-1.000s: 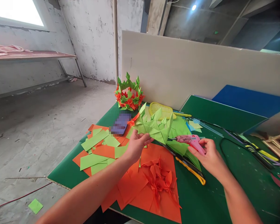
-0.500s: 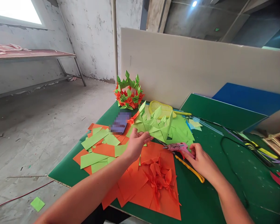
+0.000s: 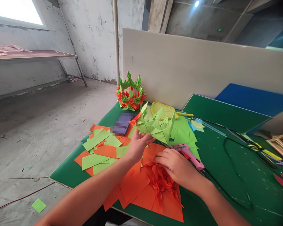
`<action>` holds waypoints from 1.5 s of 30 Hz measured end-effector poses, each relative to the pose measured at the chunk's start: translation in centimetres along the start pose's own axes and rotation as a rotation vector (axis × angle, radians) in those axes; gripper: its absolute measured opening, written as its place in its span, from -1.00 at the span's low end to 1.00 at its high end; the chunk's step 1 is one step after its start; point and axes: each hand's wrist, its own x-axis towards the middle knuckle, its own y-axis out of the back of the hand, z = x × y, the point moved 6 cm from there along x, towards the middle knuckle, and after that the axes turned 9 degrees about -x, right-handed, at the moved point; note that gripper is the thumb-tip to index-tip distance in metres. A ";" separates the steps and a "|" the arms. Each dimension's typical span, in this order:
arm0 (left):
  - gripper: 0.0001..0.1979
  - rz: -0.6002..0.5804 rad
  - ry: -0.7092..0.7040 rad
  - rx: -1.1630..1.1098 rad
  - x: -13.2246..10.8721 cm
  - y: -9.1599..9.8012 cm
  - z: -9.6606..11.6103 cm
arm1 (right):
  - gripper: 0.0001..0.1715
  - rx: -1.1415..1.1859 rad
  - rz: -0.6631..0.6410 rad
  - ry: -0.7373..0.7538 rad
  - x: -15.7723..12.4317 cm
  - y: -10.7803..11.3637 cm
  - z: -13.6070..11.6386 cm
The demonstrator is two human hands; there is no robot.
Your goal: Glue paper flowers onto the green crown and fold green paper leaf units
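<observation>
My left hand (image 3: 139,145) pinches the lower edge of a light green folded-paper crown (image 3: 155,127) with pointed tips. An orange paper flower (image 3: 134,119) sits at the crown's left end. My right hand (image 3: 176,164) reaches over a pile of orange paper flowers (image 3: 157,183), its fingers stretched forward and bent down at the upper flowers. The thumb is hidden, and I see nothing lifted in that hand. Just behind it a pink glue gun (image 3: 196,159) lies on the green table, partly covered by the hand.
Orange sheets (image 3: 166,210) and green strips (image 3: 95,161) cover the table's front left. A phone (image 3: 121,124) lies behind them, near a finished red-green paper crown (image 3: 130,102). A yellow fly swatter (image 3: 163,110), a black cord (image 3: 226,191) and pliers (image 3: 258,150) also lie around.
My right hand has let go of the glue gun and moved left over the orange flowers. The glue gun now rests on the table. My left hand and the green crown stay put.
</observation>
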 end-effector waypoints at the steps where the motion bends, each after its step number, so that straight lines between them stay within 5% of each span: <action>1: -0.66 0.004 0.001 -0.002 0.0 0.0 0.0 | -0.54 0.000 -0.019 0.003 0.3 -0.3 0.2; 5: -0.65 0.012 0.003 -0.004 0.0 0.2 0.0 | -0.47 -0.015 -0.077 -0.047 1.0 -1.4 1.0; 10: -0.66 0.004 0.003 -0.011 0.0 0.2 0.2 | -0.63 0.127 -0.029 -0.111 1.3 -0.2 1.3; 17: -0.66 0.020 -0.008 0.002 -0.2 -0.2 0.5 | -0.91 0.648 0.090 -0.310 0.1 2.0 2.5; 21: -0.65 0.024 -0.002 0.018 -0.1 0.1 0.3 | -0.78 0.949 0.149 -0.367 -0.4 1.9 3.1; 27: -0.61 0.016 0.024 0.061 -0.2 0.3 -0.2 | -0.72 1.104 0.314 -0.457 -0.1 2.8 3.7; 33: -0.56 0.054 0.015 0.067 -0.3 0.8 -0.4 | -0.66 1.305 0.313 -0.574 0.2 1.7 3.1; 45: -0.66 -0.040 0.048 -0.054 -0.8 -0.8 0.0 | -0.59 1.150 0.543 -0.620 1.7 1.2 4.4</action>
